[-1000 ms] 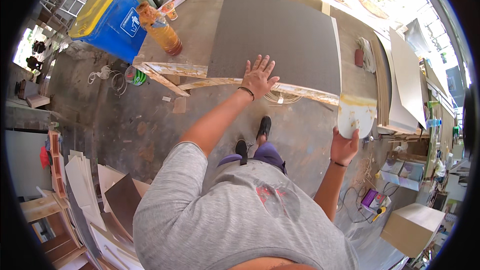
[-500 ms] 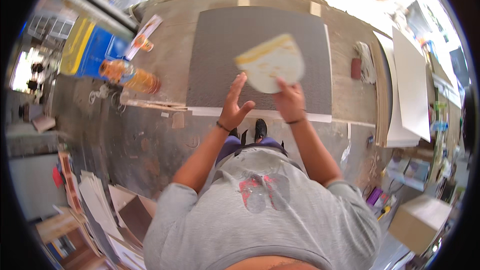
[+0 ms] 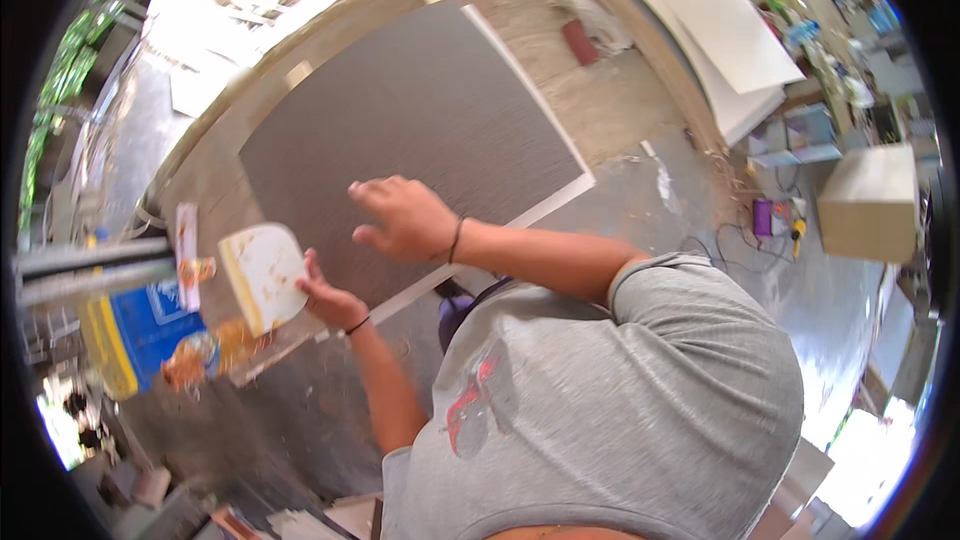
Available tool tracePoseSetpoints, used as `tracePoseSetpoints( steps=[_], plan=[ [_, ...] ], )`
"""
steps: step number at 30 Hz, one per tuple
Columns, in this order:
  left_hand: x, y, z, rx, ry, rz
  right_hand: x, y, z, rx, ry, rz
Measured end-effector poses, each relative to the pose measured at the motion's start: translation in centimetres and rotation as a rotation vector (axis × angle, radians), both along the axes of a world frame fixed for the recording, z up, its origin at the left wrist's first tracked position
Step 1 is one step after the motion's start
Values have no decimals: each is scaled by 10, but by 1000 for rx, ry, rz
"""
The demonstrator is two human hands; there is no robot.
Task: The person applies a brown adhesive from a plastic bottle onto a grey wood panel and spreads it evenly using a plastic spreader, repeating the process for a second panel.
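Note:
My left hand (image 3: 332,302) grips a flat white spreader (image 3: 268,275) by its edge. The spreader has rounded corners, yellow-brown smears on its face and a yellow band along its far side. It is held up beside the dark grey sheet (image 3: 400,110), in front of the orange plastic bottle (image 3: 195,355), which it partly hides. Over the sheet hovers my right hand (image 3: 405,220), fingers outstretched and holding nothing. Under the sheet's edge a pale border (image 3: 530,90) shows.
A blue and yellow container (image 3: 145,330) stands at the left, by the bottle. White panels (image 3: 710,20) lean at the far right, near a dark red block (image 3: 578,42) and a pale bundle (image 3: 597,15). A cardboard box (image 3: 868,203) and a purple item (image 3: 768,218) with cords lie further right.
The spreader has passed from my right hand to my left and moved left toward the bottle. My view has turned left, so the sheet appears tilted.

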State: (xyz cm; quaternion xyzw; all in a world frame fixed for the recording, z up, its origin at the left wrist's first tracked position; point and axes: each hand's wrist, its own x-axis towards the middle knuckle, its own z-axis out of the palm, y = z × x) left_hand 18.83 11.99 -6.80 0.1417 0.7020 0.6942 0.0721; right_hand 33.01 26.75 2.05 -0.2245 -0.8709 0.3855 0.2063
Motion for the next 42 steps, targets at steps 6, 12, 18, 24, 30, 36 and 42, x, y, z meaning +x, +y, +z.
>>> tracePoseSetpoints(
  steps=[6,12,18,24,30,36,42],
  plan=[
    [7,16,-22,-97,-16,23,-18,-33,-83,409,-144,230],
    [3,-1,-16,-275,115,19,92,130,-95,582,-394,-271],
    [7,16,-3,-177,65,50,84,224,-57,446,-246,-706],
    [6,0,-16,-110,33,35,-90,58,-61,599,-278,379],
    [12,7,-9,-61,4,74,-41,271,-84,438,-704,-216],
    [11,11,-13,-208,71,91,-7,322,-83,508,-477,-513],
    [11,10,-7,-216,102,63,-53,148,-59,495,-513,352]
  ],
)
